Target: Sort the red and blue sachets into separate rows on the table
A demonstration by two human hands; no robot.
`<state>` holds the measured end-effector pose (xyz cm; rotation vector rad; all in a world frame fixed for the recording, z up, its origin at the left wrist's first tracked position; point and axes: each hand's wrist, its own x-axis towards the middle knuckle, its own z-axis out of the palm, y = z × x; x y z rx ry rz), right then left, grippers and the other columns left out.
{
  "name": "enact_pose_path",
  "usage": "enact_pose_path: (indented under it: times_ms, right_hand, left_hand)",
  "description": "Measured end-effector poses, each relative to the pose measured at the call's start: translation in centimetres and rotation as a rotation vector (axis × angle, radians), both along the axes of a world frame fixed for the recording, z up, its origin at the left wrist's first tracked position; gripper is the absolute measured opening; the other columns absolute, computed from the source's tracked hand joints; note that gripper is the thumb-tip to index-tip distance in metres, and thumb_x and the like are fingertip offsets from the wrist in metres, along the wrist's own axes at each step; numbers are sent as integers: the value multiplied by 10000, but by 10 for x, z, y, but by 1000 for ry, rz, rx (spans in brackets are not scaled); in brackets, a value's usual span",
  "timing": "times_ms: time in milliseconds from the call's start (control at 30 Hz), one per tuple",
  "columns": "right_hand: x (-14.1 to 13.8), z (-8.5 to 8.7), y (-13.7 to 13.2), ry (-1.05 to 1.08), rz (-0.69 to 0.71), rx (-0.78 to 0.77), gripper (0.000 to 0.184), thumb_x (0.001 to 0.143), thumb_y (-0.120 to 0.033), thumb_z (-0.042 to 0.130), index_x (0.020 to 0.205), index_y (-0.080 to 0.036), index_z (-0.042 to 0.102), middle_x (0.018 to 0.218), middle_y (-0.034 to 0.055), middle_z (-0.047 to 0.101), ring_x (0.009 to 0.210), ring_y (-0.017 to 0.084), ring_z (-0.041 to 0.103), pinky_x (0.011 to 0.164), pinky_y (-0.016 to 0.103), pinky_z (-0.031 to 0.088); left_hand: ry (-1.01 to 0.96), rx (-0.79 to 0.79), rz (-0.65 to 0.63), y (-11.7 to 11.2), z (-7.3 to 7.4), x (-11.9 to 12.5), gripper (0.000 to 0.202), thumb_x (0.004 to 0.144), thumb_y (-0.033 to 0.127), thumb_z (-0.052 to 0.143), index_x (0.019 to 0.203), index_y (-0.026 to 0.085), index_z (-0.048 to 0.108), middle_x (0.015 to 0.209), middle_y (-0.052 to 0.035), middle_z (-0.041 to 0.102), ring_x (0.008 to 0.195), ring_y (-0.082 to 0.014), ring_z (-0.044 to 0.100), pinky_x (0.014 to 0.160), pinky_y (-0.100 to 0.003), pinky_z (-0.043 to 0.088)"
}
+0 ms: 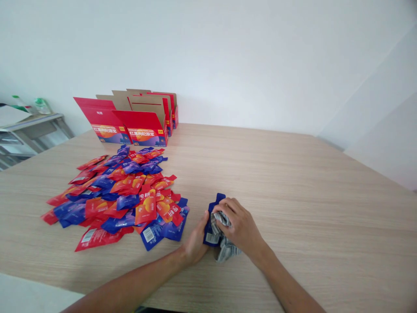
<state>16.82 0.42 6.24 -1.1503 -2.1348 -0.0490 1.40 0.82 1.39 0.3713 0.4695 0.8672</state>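
Observation:
My left hand point(196, 241) holds a dark blue pouch point(210, 226) from its left side, over the front middle of the table. The pouch's narrow end points away from me, and a barcode shows near its lower end. Bunched in my right hand point(240, 224) is a grey striped cloth point(228, 250), pressed against the face of the pouch. Part of the cloth hangs below my fingers. To the left of my hands lies a heap of red and blue pouches point(146, 206), the nearest ones close to my left wrist.
Several open red cardboard boxes point(148, 134) stand in rows at the back left of the wooden table point(293, 182). A white wall rises behind it. Farther left is a small side table point(48, 119) with a green-and-clear item point(41, 105) on it.

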Motion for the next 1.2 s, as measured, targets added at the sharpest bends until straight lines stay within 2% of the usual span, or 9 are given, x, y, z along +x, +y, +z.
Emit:
enact_pose_path:
  times_ms: [167,300,400,500,667,800,867,1033,1200]
  right_hand:
    - [5,1,2,73,-102,27,196,913,-75,606,1011,-245,618,1004,64,656,971,247,642,839,383,562]
    - [2,2,0,-29,68,-40,193,882,-78,670,999,-227,631,1010,56,670,962,235,638,837,368,562]
    - [-2,1,-2,-148,213,-121,198,852,-110,747,976,-227,646,1005,36,686,937,217,645,816,341,564]
    - [-6,0,-4,-198,254,-150,205,840,-141,782,971,-233,654,1008,30,692,926,212,648,804,333,566]
    - [-4,0,-2,-67,67,-46,171,893,-98,679,994,-232,646,1003,56,677,945,234,637,831,373,566]
    - [2,-1,1,87,-125,25,156,950,-119,598,1023,-250,642,1010,65,666,952,244,629,834,390,550]
    - [4,-2,2,134,-183,33,137,969,-145,592,1032,-257,640,1017,63,666,965,249,629,835,393,543]
    - [5,-1,2,186,-193,46,130,992,-157,574,1035,-260,643,1006,59,667,968,248,634,842,397,541]
    - [4,6,-1,268,-136,89,119,999,-172,568,1006,-256,651,974,57,660,950,235,634,846,389,544]
  left_hand:
    - [68,50,-48,-3,0,3,352,933,502,728,998,161,787,1143,-97,797,1277,-305,644,1158,-416,434]
    - [46,5,-3,1,0,0,361,932,488,743,982,132,773,1039,-91,800,1169,-269,693,1089,-366,486]
    - [58,-67,32,6,-1,-5,378,923,510,751,891,133,752,862,-66,776,980,-243,739,958,-339,555]
    - [87,-111,44,9,-5,-9,404,927,534,738,841,139,739,778,-46,745,850,-214,735,857,-308,574]
    - [70,-48,45,6,-6,-5,336,924,464,766,936,129,767,889,-62,772,995,-239,722,961,-327,537]
    - [46,31,-25,0,1,2,308,934,434,753,1011,137,782,1099,-97,792,1230,-278,660,1131,-364,445]
    - [39,55,-55,-1,5,3,334,943,458,732,1044,144,785,1157,-106,786,1267,-287,646,1166,-381,417]
    - [53,42,-75,-1,10,1,324,966,448,691,1033,147,788,1074,-104,801,1121,-288,709,1087,-399,472]
    - [32,-101,-8,7,9,-6,326,971,448,681,924,140,776,833,-65,769,756,-217,706,806,-328,529]
